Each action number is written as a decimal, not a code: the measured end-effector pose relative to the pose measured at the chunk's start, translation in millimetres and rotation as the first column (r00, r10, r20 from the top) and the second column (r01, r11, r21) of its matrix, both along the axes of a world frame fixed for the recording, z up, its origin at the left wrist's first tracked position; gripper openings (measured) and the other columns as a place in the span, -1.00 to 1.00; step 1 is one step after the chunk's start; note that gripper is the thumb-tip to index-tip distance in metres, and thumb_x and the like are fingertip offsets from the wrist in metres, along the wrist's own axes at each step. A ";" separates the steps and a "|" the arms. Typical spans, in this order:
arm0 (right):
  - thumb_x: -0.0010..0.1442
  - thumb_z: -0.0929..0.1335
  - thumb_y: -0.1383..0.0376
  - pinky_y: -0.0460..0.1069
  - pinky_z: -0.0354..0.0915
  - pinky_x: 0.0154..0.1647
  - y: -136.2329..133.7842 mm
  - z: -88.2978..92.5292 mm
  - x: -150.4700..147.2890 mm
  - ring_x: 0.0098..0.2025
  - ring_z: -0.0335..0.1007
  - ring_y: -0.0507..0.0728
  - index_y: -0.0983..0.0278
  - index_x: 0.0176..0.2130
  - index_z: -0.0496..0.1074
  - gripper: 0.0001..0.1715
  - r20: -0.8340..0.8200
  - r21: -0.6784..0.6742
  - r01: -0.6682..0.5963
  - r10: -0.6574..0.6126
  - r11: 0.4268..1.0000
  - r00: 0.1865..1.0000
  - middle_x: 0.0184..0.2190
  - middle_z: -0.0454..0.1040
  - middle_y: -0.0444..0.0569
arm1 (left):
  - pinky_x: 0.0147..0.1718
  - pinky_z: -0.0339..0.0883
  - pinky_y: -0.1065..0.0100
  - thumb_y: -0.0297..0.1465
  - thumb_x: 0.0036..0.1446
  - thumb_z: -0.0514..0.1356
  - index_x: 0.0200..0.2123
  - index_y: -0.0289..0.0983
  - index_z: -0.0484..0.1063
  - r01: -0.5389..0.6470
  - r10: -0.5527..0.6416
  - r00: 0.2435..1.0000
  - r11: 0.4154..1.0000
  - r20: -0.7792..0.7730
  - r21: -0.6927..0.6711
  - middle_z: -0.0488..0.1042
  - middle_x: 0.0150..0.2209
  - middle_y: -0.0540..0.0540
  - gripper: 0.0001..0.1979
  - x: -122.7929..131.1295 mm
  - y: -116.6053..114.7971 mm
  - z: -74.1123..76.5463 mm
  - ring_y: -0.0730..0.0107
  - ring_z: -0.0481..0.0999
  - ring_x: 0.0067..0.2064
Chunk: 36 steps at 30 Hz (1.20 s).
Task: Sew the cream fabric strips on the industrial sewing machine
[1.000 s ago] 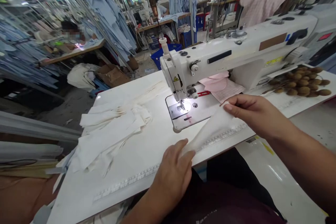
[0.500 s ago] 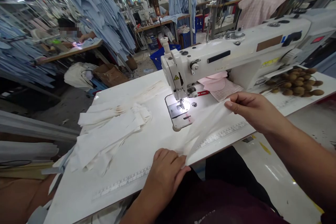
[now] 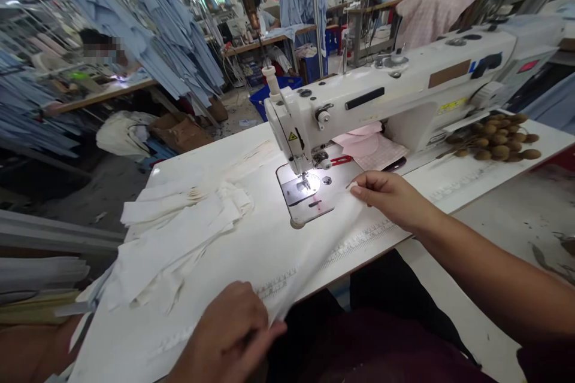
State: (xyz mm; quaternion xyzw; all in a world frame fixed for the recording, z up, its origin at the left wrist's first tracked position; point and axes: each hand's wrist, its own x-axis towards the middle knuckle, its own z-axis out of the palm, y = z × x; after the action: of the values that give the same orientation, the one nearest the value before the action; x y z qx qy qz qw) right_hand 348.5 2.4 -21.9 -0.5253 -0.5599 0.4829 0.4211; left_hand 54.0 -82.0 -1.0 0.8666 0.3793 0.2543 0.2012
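Observation:
A strip of white fabric (image 3: 321,245) stretches diagonally between my two hands, in front of the sewing machine. My right hand (image 3: 381,194) pinches its far end just right of the needle plate. The near end is in my left hand (image 3: 233,329), closed at the table's front edge. The white sewing machine (image 3: 381,96) has its lamp lit over the needle plate (image 3: 300,188), and no fabric shows under the presser foot. To the left lies a loose pile of white fabric pieces (image 3: 179,239).
Pink fabric pieces (image 3: 372,149) and a red-handled tool (image 3: 340,160) lie under the machine arm. A bunch of small round brown fruit (image 3: 498,140) rests at the table's right. A ruler strip (image 3: 359,239) runs along the front edge. Other people sit among hanging blue garments (image 3: 166,42) behind.
My left hand has moved left and toward me, and my right hand left, both still on the white fabric strip. The strip now looks narrower and pulled straighter. The view has shifted slightly.

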 end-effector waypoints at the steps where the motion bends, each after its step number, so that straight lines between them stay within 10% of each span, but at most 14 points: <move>1: 0.05 0.35 0.07 -0.08 0.08 -0.47 1.1 -2.2 -2.0 -0.47 0.09 -0.01 0.26 -0.45 0.39 -0.70 -0.006 -0.010 0.005 -0.005 1.000 1.000 -0.53 0.25 -0.16 | -0.62 0.20 0.48 -0.45 0.11 0.15 -0.47 -0.21 0.32 -0.101 0.100 0.994 0.994 -0.039 -0.029 0.31 -0.59 0.05 -0.88 -5.4 2.0 -1.5 0.50 0.32 -0.55; 11: -0.02 0.39 -0.02 -0.08 0.22 -0.40 -3.5 -11.7 -19.9 -0.46 0.20 0.00 0.25 -0.46 0.44 -0.62 0.007 -0.082 -0.012 0.013 0.997 1.000 -0.51 0.34 -0.14 | -0.30 0.33 0.33 -0.20 0.02 0.16 -0.66 -0.23 0.40 -0.446 0.417 0.884 0.888 -0.212 -0.110 0.41 -0.37 -0.10 -0.69 -48.0 21.0 -18.4 0.30 0.42 -0.29; 18: -0.02 0.41 0.04 -0.06 0.29 -0.41 -7.7 -17.4 -36.6 -0.47 0.24 0.01 0.23 -0.46 0.44 -0.69 -0.091 -0.172 -0.110 0.095 0.979 0.991 -0.51 0.35 -0.13 | -0.62 0.15 0.48 -0.19 -0.15 0.25 -0.53 -0.25 0.32 -0.574 0.637 0.762 0.578 -0.119 -0.580 0.23 -0.66 0.10 -0.74 -64.1 16.3 -7.6 0.51 0.23 -0.61; 23: 0.04 0.36 0.16 -0.05 0.29 -0.38 -11.3 -21.8 -58.3 -0.45 0.26 0.01 0.24 -0.40 0.43 -0.81 -0.038 -0.186 -0.236 0.233 0.954 0.972 -0.52 0.34 -0.16 | -0.49 0.30 0.37 -0.17 -0.24 0.31 -0.39 -0.23 0.48 -0.628 0.528 0.773 0.717 -0.352 -0.304 0.47 -0.45 -0.06 -0.68 -72.9 37.3 1.3 0.28 0.43 -0.39; 28: 0.12 0.31 0.19 -0.05 0.26 -0.38 -9.3 -24.3 -64.9 -0.41 0.29 0.02 0.24 -0.30 0.42 -0.81 -0.009 -0.103 -0.239 0.239 0.966 0.971 -0.46 0.38 -0.14 | -0.16 0.35 0.23 -0.13 0.03 0.14 -0.17 -0.19 0.47 -0.396 0.345 0.917 0.849 -0.199 -0.351 0.48 -0.09 -0.12 -0.64 3.2 66.6 -3.4 0.18 0.42 -0.05; 32: 0.14 0.28 0.23 -0.06 0.21 -0.42 -7.0 -25.2 -61.1 -0.45 0.26 0.01 0.21 -0.15 0.38 -0.75 0.046 -0.022 -0.217 0.217 0.976 0.975 -0.47 0.35 -0.17 | -0.10 0.30 0.25 -0.24 0.11 0.09 -0.07 -0.17 0.42 -0.202 0.193 0.979 0.832 -0.072 -0.516 0.49 -0.09 -0.07 -0.67 53.8 87.5 -14.9 0.27 0.43 -0.07; 36: 0.14 0.29 0.25 -0.05 0.22 -0.37 -3.8 -25.9 -56.7 -0.40 0.29 0.02 0.21 -0.10 0.34 -0.71 0.086 0.002 -0.174 0.174 0.985 0.981 -0.42 0.38 -0.15 | -0.36 0.27 0.36 -0.22 0.04 0.15 -0.37 -0.23 0.46 -0.283 0.313 0.948 0.758 -0.053 -0.587 0.48 -0.40 0.00 -0.79 64.3 97.0 -21.6 0.37 0.42 -0.35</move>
State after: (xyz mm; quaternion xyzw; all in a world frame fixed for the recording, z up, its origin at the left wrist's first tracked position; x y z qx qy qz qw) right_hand 291.8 -1.4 -47.9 -0.4925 -0.6235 0.4923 0.3555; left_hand 118.3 15.0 -22.6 0.6836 0.5671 0.1743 0.4252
